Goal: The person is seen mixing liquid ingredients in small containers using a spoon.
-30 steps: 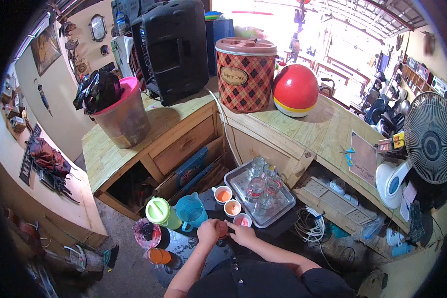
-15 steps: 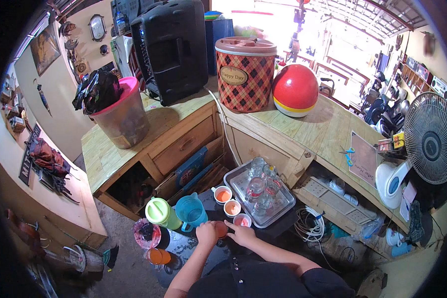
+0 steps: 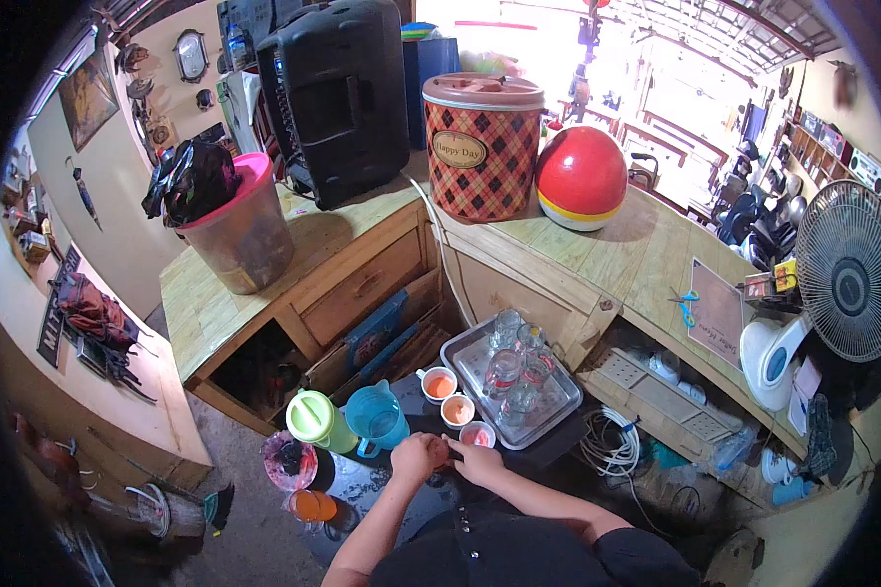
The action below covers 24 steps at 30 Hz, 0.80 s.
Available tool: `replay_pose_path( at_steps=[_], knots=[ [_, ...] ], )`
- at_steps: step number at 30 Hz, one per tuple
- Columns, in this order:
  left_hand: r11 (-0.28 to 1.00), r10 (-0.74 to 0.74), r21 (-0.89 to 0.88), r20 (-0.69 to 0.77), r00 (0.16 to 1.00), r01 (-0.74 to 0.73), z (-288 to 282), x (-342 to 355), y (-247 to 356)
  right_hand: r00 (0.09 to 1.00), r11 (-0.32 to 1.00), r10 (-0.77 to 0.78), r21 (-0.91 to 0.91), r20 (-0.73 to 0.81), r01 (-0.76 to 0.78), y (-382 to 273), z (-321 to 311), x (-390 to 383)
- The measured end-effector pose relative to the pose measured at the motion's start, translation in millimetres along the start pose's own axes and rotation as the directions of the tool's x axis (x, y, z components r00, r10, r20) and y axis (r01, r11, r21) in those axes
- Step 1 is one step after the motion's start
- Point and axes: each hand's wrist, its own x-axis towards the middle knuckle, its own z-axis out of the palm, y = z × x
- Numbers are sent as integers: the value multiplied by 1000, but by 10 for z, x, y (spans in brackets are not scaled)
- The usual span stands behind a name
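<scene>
A: Far left first?
B: Orange glass (image 3: 312,506), well left of the left hand. Plastic bag (image 3: 290,462) with dark red contents just beyond the glass, also left of the hand.

A: Next?
B: Green jug (image 3: 312,417), lidded, beyond and left of that hand. Blue jug (image 3: 376,421) nearer, just beyond it, handle toward the person.

A: Left hand?
B: Left hand (image 3: 414,457) is curled round the red item (image 3: 440,452), at its right side. Item is mostly covered by fingers; can't tell its kind.

A: Right hand?
B: Right hand (image 3: 476,463) comes in from the other side, index finger stretched toward the item, fingertips at it. Can't tell if it grips or only touches. So the item sits between both hands.

A: Cups?
B: Three white cups in a slanting row beyond the hands: far cup (image 3: 439,384) and middle cup (image 3: 457,411) with orange contents, near cup (image 3: 478,435) pinkish, right by the right hand.

A: Right end?
B: Tray (image 3: 565,396), beyond and right of the right hand, clear glasses (image 3: 515,364) clustered on it. White cable (image 3: 612,442) coiled further right.
</scene>
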Motion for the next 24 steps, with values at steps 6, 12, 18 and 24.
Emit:
replay_pose_path(
  at_steps=[6, 12, 18, 24],
  knots=[
    [959, 8, 282, -116, 993, 25, -5, 10, -33, 1000, 1000, -3, -6, -9, 3, -32, -18, -19],
    [998, -47, 41, -120, 992, 53, 27, 3, -37, 1000, 1000, -2, -18, 2, 2, -44, -55, -21],
    [976, -29, 211, -64, 998, 42, 118, -43, -93, 1000, 1000, -15, -1, -5, 15, -64, -76, -42],
    [976, 90, 213, -219, 971, -42, 93, -28, -94, 999, 999, -34, -5, -25, 33, -55, -73, -44]
  ],
)
